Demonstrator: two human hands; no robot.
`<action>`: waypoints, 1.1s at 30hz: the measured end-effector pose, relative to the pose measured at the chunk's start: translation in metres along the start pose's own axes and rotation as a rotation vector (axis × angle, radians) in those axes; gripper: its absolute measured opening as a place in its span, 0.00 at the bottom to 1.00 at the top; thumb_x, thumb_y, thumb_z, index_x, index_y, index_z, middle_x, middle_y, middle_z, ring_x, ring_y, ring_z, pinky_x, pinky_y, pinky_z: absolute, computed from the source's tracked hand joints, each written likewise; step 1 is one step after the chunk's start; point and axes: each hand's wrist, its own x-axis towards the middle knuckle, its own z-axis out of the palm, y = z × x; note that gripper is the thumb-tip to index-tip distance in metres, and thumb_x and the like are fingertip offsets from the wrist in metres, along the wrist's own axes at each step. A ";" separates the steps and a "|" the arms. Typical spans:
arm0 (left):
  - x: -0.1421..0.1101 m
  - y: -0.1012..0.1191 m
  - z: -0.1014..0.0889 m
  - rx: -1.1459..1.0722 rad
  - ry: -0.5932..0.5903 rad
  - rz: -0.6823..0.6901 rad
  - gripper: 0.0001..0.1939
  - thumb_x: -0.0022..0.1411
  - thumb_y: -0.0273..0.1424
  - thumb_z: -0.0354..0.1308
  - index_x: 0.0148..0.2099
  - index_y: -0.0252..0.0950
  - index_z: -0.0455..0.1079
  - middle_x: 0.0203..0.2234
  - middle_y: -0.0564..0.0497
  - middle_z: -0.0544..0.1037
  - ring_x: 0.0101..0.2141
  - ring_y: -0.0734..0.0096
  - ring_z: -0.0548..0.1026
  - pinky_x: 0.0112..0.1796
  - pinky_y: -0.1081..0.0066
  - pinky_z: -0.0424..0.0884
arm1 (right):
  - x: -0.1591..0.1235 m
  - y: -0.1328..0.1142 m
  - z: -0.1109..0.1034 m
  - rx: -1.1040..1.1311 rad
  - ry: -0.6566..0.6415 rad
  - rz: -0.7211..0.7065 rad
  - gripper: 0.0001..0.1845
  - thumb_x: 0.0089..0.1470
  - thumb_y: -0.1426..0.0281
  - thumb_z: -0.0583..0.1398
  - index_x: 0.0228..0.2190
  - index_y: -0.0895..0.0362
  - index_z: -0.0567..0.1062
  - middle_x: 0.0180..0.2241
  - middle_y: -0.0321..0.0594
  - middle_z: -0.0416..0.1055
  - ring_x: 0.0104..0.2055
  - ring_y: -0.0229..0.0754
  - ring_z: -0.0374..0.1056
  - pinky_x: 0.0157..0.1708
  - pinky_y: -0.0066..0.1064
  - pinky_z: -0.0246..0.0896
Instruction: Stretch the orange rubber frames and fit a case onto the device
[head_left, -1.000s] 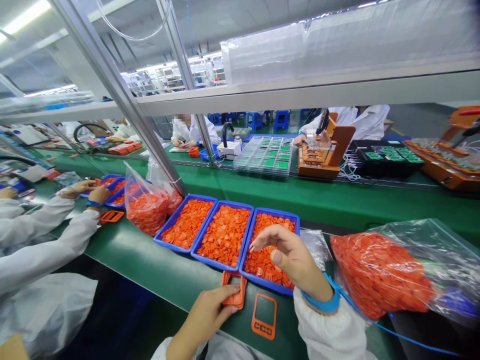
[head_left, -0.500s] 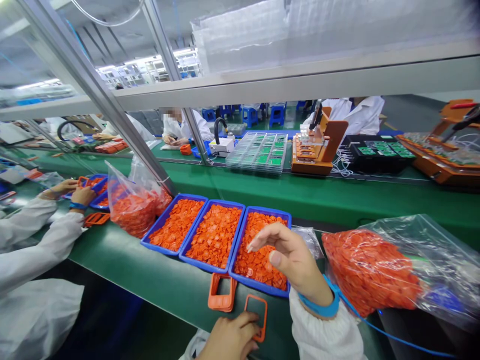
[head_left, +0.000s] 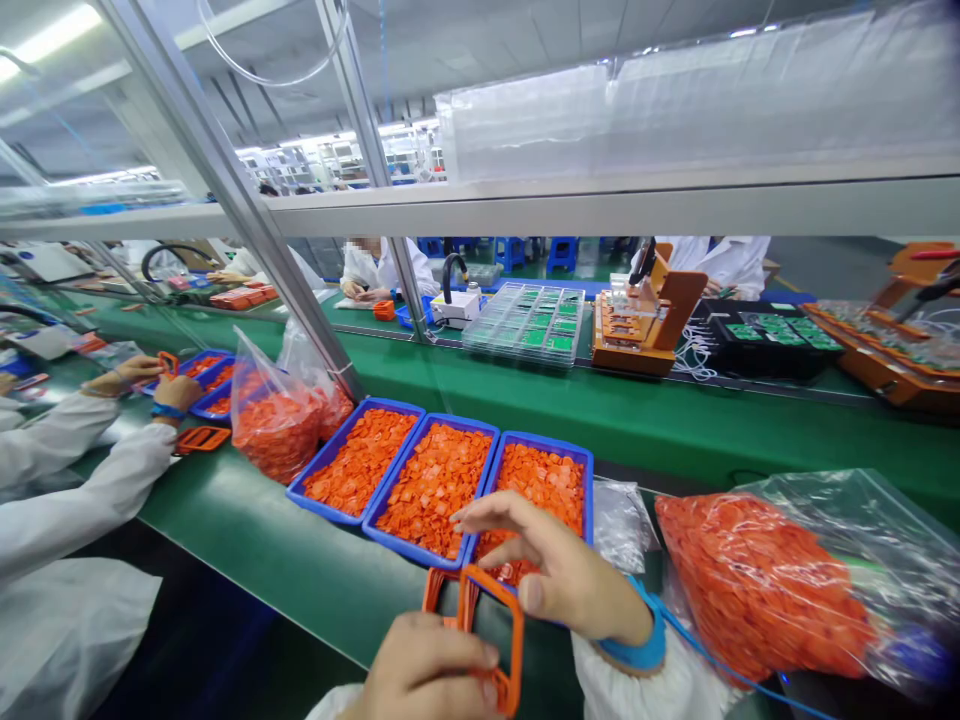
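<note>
My left hand point(head_left: 431, 665) is closed on the lower part of a thin orange rectangular frame point(head_left: 517, 650), holding it tilted up off the table. Beside the frame's upper right corner is my right hand point(head_left: 566, 570), its fingers stretched and apart above the rightmost blue tray point(head_left: 589, 490); whether the thumb touches the frame I cannot tell. Small flat orange pieces point(head_left: 540, 470) fill that tray. Partly hidden behind the held frame stands a stack of similar orange frames point(head_left: 433, 590). A blue band with a cord point(head_left: 637, 640) circles my right wrist.
Two more blue trays point(head_left: 367, 532) point(head_left: 291, 490) of orange pieces adjoin on the left. Bags of orange pieces point(head_left: 757, 570) point(head_left: 274, 430) flank the trays. A co-worker's hands point(head_left: 176, 390) work at far left. A metal post point(head_left: 247, 230) and shelf edge point(head_left: 600, 210) cross the view.
My left hand has lifted the orange frame from the table and tilted it up. My right hand has come lower and left, closer to the frame. The camera view has shifted slightly.
</note>
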 end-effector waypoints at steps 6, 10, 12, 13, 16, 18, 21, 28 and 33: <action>0.016 -0.011 -0.021 -0.002 -0.012 0.090 0.08 0.71 0.28 0.63 0.48 0.47 0.81 0.31 0.53 0.86 0.27 0.67 0.82 0.33 0.68 0.79 | 0.009 0.008 0.015 0.125 -0.046 0.032 0.33 0.57 0.45 0.68 0.54 0.53 0.73 0.47 0.47 0.80 0.47 0.50 0.79 0.48 0.42 0.72; -0.005 -0.075 -0.063 0.295 0.205 -0.030 0.10 0.68 0.27 0.64 0.49 0.46 0.79 0.43 0.47 0.87 0.39 0.61 0.85 0.41 0.64 0.81 | 0.006 0.012 0.008 0.238 0.144 -0.051 0.24 0.61 0.53 0.68 0.51 0.52 0.73 0.45 0.45 0.80 0.49 0.48 0.78 0.50 0.41 0.69; -0.007 -0.127 -0.086 0.448 0.213 -0.331 0.09 0.71 0.32 0.57 0.48 0.39 0.79 0.43 0.44 0.87 0.42 0.59 0.85 0.47 0.62 0.80 | 0.004 0.011 0.003 0.242 0.194 -0.089 0.23 0.61 0.54 0.69 0.50 0.52 0.73 0.45 0.45 0.80 0.49 0.48 0.78 0.50 0.41 0.69; -0.005 -0.154 -0.096 0.514 0.092 -0.546 0.14 0.72 0.35 0.54 0.52 0.37 0.78 0.46 0.42 0.86 0.45 0.58 0.84 0.50 0.61 0.79 | 0.004 0.011 0.001 0.245 0.204 -0.099 0.22 0.61 0.54 0.69 0.50 0.52 0.72 0.44 0.45 0.80 0.49 0.48 0.78 0.50 0.41 0.69; 0.000 -0.220 -0.109 0.579 -0.181 -0.821 0.23 0.63 0.37 0.56 0.57 0.32 0.76 0.54 0.39 0.83 0.55 0.50 0.81 0.58 0.58 0.74 | 0.002 0.010 -0.001 0.246 0.203 -0.105 0.22 0.61 0.55 0.69 0.50 0.52 0.72 0.44 0.44 0.81 0.48 0.48 0.78 0.51 0.42 0.68; -0.002 -0.246 -0.109 0.589 -0.253 -0.872 0.25 0.56 0.37 0.61 0.54 0.33 0.79 0.52 0.38 0.84 0.55 0.46 0.81 0.58 0.57 0.74 | 0.001 0.009 -0.001 0.244 0.193 -0.103 0.22 0.61 0.56 0.69 0.50 0.51 0.72 0.45 0.44 0.81 0.49 0.48 0.78 0.51 0.42 0.68; -0.010 -0.261 -0.103 0.597 -0.310 -0.912 0.21 0.54 0.37 0.63 0.49 0.36 0.81 0.49 0.40 0.86 0.52 0.47 0.83 0.55 0.59 0.75 | 0.000 0.008 -0.001 0.233 0.190 -0.106 0.22 0.61 0.56 0.69 0.50 0.52 0.72 0.45 0.44 0.80 0.50 0.48 0.77 0.52 0.42 0.67; -0.019 -0.263 -0.092 0.590 -0.196 -0.922 0.16 0.62 0.41 0.57 0.43 0.40 0.83 0.44 0.44 0.88 0.47 0.47 0.84 0.51 0.58 0.76 | 0.001 0.008 -0.004 0.247 0.223 -0.103 0.22 0.60 0.54 0.70 0.49 0.52 0.73 0.44 0.43 0.79 0.49 0.50 0.77 0.52 0.43 0.66; -0.018 -0.257 -0.096 0.531 0.033 -0.936 0.23 0.60 0.48 0.57 0.44 0.36 0.83 0.44 0.40 0.88 0.47 0.46 0.84 0.52 0.55 0.78 | 0.002 0.010 -0.009 0.247 0.258 -0.104 0.23 0.59 0.54 0.70 0.49 0.51 0.73 0.45 0.43 0.79 0.50 0.50 0.77 0.51 0.43 0.67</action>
